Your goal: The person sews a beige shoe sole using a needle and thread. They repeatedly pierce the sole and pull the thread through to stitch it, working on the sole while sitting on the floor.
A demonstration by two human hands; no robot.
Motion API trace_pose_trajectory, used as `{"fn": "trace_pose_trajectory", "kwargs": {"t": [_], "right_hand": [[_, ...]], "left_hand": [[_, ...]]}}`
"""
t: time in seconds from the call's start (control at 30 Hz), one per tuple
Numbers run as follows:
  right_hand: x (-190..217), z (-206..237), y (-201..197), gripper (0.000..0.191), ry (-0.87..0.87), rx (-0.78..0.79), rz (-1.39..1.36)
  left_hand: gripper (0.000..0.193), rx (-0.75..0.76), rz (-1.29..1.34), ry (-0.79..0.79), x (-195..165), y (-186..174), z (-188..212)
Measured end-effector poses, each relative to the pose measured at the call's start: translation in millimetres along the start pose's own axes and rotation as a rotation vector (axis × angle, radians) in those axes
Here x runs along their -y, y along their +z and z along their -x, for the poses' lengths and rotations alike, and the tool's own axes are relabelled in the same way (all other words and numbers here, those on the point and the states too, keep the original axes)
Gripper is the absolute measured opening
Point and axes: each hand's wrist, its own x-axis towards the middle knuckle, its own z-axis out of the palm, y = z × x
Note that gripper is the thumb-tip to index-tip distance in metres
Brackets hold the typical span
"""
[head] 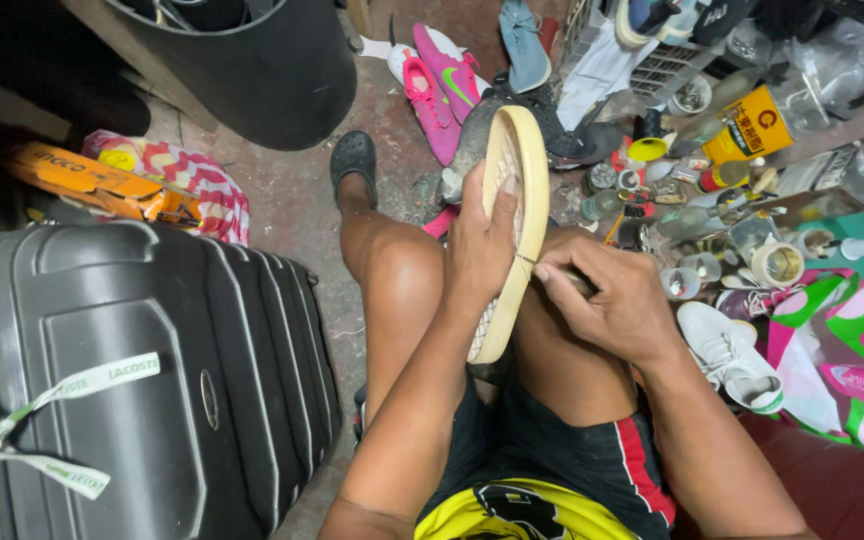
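Observation:
My left hand (479,250) grips a shoe with a tan rubber sole (522,170), holding it on edge above my knees with the sole's rim facing me. My right hand (617,300) is closed around a small tool whose thin tip (530,262) touches the sole's edge, right beside my left hand. The tool's handle is mostly hidden in my fist. Both hands rest over my bare thighs.
A black hard-shell suitcase (132,380) stands at the left, an orange box (102,185) behind it. Pink sneakers (437,75), a black clog (354,155), a white shoe (732,360), and several bottles and jars (742,215) crowd the floor ahead and right. A dark bin (262,70) stands at the back.

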Motion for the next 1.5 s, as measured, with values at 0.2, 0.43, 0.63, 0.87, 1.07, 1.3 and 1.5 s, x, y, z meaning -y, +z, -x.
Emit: {"fn": "trace_pose_trajectory", "kwargs": {"t": [0.2,0.43,0.63,0.87,1.07,1.3,1.5], "right_hand": [[-33,18,-2,0.012,0.144,0.099,-0.366],[-24,72,-65,0.018,-0.045,-0.26,-1.152],[-42,102,-139,0.009,0.099,-0.681,-1.035],[-34,68,-64,0.02,0.197,-0.26,-0.282],[0,42,-31,0.024,0.011,-0.178,-0.081],[15,24,-7,0.022,0.038,-0.177,0.017],[24,17,-2,0.023,0.009,-0.185,0.116]], "left_hand": [[0.048,0.001,0.129,0.101,19,26,-6],[0.041,0.098,-0.163,0.158,40,49,-17],[0.027,0.105,0.184,0.071,75,60,-33],[0.033,-0.058,0.224,0.043,69,60,-17],[0.039,-0.057,0.137,0.099,11,41,3],[0.048,-0.071,0.108,0.015,-14,18,4],[0.051,-0.112,0.071,0.083,-19,7,4]]}}
